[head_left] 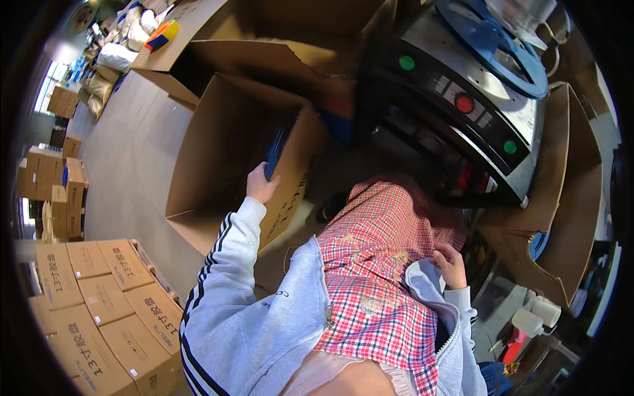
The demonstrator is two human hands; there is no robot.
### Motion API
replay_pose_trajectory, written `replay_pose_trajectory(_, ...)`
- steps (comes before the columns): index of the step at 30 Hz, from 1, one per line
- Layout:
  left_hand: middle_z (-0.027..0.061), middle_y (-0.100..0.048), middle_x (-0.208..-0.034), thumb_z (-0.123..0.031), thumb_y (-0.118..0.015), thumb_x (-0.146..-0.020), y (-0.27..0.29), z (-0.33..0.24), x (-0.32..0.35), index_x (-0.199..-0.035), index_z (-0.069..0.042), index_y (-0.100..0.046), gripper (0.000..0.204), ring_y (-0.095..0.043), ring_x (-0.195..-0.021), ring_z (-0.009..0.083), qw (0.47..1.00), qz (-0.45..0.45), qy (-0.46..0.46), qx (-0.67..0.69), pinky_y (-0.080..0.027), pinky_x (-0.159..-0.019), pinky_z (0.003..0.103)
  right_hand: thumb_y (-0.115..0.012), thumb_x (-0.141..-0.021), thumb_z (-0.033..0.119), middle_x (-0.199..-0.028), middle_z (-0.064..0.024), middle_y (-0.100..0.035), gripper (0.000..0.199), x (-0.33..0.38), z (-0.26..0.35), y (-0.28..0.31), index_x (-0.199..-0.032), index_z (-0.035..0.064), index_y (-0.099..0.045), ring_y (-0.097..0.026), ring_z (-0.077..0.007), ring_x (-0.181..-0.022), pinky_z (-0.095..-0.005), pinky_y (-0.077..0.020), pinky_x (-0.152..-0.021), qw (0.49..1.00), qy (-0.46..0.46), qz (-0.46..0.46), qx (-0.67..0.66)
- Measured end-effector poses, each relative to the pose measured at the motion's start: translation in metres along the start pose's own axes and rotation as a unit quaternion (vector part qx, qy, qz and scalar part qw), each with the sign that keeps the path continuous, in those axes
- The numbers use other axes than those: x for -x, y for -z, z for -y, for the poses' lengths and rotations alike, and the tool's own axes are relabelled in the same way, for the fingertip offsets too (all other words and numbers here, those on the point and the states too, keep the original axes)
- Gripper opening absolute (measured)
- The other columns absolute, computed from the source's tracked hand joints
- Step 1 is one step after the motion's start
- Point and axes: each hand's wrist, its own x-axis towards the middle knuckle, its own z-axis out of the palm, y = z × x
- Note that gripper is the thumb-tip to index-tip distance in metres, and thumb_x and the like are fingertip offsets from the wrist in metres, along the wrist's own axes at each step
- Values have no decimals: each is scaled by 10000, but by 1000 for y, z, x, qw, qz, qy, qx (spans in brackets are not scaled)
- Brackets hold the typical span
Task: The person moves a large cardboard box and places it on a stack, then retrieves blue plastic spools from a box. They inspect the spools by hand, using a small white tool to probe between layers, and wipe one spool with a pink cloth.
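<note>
My left hand (261, 185) reaches out from a grey sleeve with dark stripes and grips a flat dark blue object (275, 150) at the rim of a large open cardboard box (218, 152); the object stands on edge inside the box wall. My right hand (450, 264) rests against my lap on a red checked apron, fingers curled at the edge of my grey jacket, holding nothing that I can see.
A dark machine (462, 99) with green and red buttons and a blue reel (492, 43) stands ahead right. Open cardboard boxes (568, 198) sit on the right. Stacked sealed cartons (99, 310) lie at the lower left, more boxes (53, 185) far left.
</note>
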Motion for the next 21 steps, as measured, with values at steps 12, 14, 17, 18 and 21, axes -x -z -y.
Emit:
replay_pose_trajectory(12,-8,-539,-681,-397,-748,-856,63,62,-5,-922,-58,-589,380,-474,-567,94,950,185,179,176,-414,-549,263,-614,-967,181,-936,-69,-688,255,10,-37,30,-1122,-21,-608,-628,-116,-761,-249,-500,-684,999,-39,-7,2)
replay_pose_trajectory(14,22,-579,-712,-386,-772,-829,57,90,-1,-969,-48,-623,394,-523,-605,128,945,212,200,149,-451,-596,286,-611,-970,183,-934,-70,-687,256,6,-33,31,-1123,-21,-607,-627,-115,-760,-248,-500,-683,999,-50,-11,12)
replay_pose_trajectory(17,43,-614,-761,-290,-771,-841,25,138,17,-1000,-36,-603,343,-547,-619,129,941,226,215,134,-466,-604,293,-611,-969,186,-936,-77,-685,265,-3,-28,27,-1129,-25,-605,-623,-114,-755,-246,-500,-681,999,-45,2,24)
replay_pose_trajectory(18,92,-648,-807,-296,-770,-831,2,170,25,-1033,-18,-590,389,-608,-681,213,944,208,226,123,-491,-644,351,-611,-969,187,-937,-78,-685,268,-5,-25,25,-1132,-26,-604,-621,-114,-755,-246,-500,-681,999,-43,9,31)
replay_pose_trajectory(21,218,-670,-1011,-323,-763,-815,-65,215,26,-1118,-4,-570,480,-638,-939,391,968,188,144,-88,-500,-809,448,-607,-976,205,-940,-77,-688,280,1,-23,22,-1141,-21,-599,-614,-99,-767,-239,-499,-652,997,-35,9,69)
